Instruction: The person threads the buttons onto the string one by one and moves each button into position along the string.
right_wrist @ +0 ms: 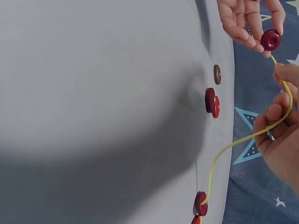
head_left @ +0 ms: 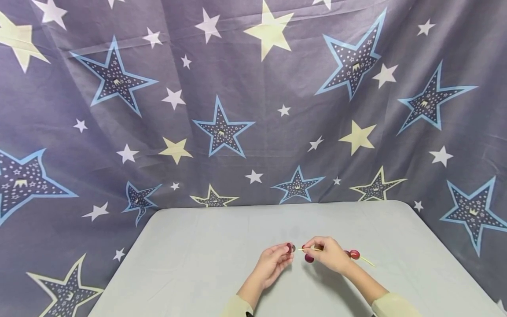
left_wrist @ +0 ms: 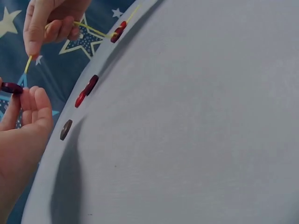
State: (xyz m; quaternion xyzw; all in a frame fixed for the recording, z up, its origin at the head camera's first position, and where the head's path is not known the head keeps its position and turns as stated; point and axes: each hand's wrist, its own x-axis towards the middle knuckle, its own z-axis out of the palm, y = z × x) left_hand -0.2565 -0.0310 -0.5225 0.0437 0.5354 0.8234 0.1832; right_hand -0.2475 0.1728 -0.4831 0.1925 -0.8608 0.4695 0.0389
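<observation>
My left hand (head_left: pixel 271 265) pinches a maroon button (right_wrist: pixel 271 40) by its edge between thumb and fingers. To its right, my right hand (head_left: pixel 329 255) pinches a yellow cord (right_wrist: pixel 233 142) near its tip. That tip points at the button, very close to its face; whether it enters a hole I cannot tell. From the right hand the cord runs down to a strung maroon button (right_wrist: pixel 201 204) and a red one (head_left: pixel 354 254), both lying on the table. The cord's other end trails beyond them.
Between and beyond the hands, a brown button (right_wrist: pixel 217 74), another maroon button (right_wrist: pixel 210 100) and a red button (right_wrist: pixel 216 107) lie loose on the pale table (head_left: pixel 190 264); the last two touch or overlap. Behind the table hangs a star-patterned curtain (head_left: pixel 237 88).
</observation>
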